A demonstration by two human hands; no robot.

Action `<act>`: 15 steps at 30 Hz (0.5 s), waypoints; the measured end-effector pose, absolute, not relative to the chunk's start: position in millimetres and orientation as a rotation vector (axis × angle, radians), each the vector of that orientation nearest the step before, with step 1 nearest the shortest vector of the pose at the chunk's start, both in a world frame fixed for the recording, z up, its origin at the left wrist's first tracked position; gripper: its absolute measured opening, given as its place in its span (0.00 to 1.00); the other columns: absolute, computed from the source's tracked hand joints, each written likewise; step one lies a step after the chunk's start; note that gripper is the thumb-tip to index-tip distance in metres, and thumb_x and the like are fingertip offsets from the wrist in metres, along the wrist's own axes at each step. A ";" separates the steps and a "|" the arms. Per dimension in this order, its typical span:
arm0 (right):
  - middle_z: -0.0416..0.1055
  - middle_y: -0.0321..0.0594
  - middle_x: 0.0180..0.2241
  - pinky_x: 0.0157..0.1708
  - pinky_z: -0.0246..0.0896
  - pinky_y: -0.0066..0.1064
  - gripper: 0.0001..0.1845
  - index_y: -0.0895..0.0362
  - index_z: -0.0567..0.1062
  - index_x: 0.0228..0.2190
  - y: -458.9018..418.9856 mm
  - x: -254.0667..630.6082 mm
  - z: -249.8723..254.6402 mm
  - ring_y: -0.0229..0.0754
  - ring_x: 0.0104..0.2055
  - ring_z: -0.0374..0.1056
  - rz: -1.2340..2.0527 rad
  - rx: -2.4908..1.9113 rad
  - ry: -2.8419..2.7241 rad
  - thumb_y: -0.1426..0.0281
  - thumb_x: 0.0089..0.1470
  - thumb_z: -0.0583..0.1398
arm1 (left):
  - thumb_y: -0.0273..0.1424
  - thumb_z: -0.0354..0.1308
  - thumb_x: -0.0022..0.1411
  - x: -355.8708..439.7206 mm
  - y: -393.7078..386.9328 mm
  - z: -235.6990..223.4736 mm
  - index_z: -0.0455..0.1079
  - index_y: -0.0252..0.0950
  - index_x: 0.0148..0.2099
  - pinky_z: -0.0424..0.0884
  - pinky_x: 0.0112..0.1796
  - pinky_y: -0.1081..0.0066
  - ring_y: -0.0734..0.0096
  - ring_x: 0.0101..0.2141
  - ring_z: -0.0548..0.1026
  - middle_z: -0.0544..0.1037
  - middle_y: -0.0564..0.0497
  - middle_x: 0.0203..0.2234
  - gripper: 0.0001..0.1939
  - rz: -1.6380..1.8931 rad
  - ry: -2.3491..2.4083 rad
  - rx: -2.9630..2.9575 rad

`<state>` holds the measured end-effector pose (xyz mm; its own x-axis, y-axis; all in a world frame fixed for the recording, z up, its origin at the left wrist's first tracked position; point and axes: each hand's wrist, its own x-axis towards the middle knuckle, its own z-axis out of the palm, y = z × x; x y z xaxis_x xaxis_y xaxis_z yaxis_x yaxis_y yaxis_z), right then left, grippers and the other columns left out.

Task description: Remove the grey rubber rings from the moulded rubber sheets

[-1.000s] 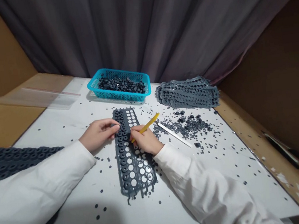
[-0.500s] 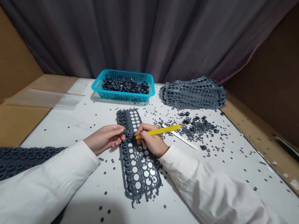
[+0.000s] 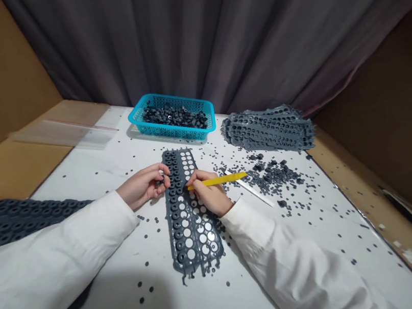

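Observation:
A dark grey moulded rubber sheet (image 3: 176, 221) lies lengthwise on the table. Ring-shaped parts fill its left side, and rows of round holes on the right show the white surface below. My right hand (image 3: 212, 193) rests over the sheet's right edge, closed around a slim yellow pen-shaped tool (image 3: 223, 179). The tool's tip is hidden by the fingers. By the sheet's left edge is my left hand (image 3: 144, 185), its fingers loosely curled and apart, with no part visible in them. The inside of the palm is partly hidden.
A blue basket (image 3: 175, 130) of small dark parts stands behind the sheet. Stacked grey sheets (image 3: 268, 129) lie at back right, near loose dark bits (image 3: 276, 175) and a white stick (image 3: 256, 193). More ringed sheets (image 3: 18, 218) lie left, clear plastic bags (image 3: 67, 134) at back left.
My left fingers have loosened from a pinch on a small dark part at the sheet, drawing slightly up and left. My right hand stays with the yellow tool. The view shifted slightly.

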<state>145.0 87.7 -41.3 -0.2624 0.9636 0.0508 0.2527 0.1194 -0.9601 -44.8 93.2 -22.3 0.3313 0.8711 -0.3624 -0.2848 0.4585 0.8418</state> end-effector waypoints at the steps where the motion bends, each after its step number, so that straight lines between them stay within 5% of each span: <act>1: 0.64 0.32 0.17 0.24 0.56 0.25 0.08 0.57 0.70 0.21 87.9 144.8 -41.1 0.35 0.21 0.61 1.189 -1.213 -1.656 0.74 0.44 0.51 | 0.19 0.50 0.45 -44.7 93.1 -21.6 0.66 0.33 0.33 0.58 0.15 0.81 0.80 0.16 0.63 0.71 0.52 0.20 0.11 0.876 0.967 0.764; 7: 0.63 0.32 0.16 0.23 0.54 0.25 0.10 0.58 0.69 0.19 88.2 143.4 -40.6 0.35 0.22 0.61 1.189 -1.224 -1.706 0.73 0.45 0.51 | 0.18 0.47 0.37 -45.0 94.7 -20.1 0.63 0.33 0.23 0.56 0.17 0.80 0.79 0.18 0.60 0.61 0.54 0.15 0.08 0.914 1.008 0.797; 11: 0.61 0.32 0.16 0.23 0.50 0.25 0.11 0.58 0.66 0.17 87.8 140.5 -35.1 0.35 0.22 0.59 1.120 -1.205 -1.809 0.73 0.47 0.50 | 0.25 0.48 0.45 -43.5 94.6 -20.3 0.59 0.34 0.20 0.44 0.15 0.79 0.81 0.15 0.50 0.54 0.57 0.13 0.04 0.868 0.986 0.906; 15: 0.58 0.32 0.15 0.23 0.47 0.26 0.13 0.57 0.61 0.15 86.3 137.7 -28.9 0.34 0.21 0.55 1.030 -1.185 -1.934 0.74 0.48 0.48 | 0.32 0.54 0.53 -40.2 89.5 -18.7 0.68 0.34 0.25 0.52 0.18 0.76 0.79 0.16 0.54 0.55 0.58 0.13 0.08 0.823 1.169 1.542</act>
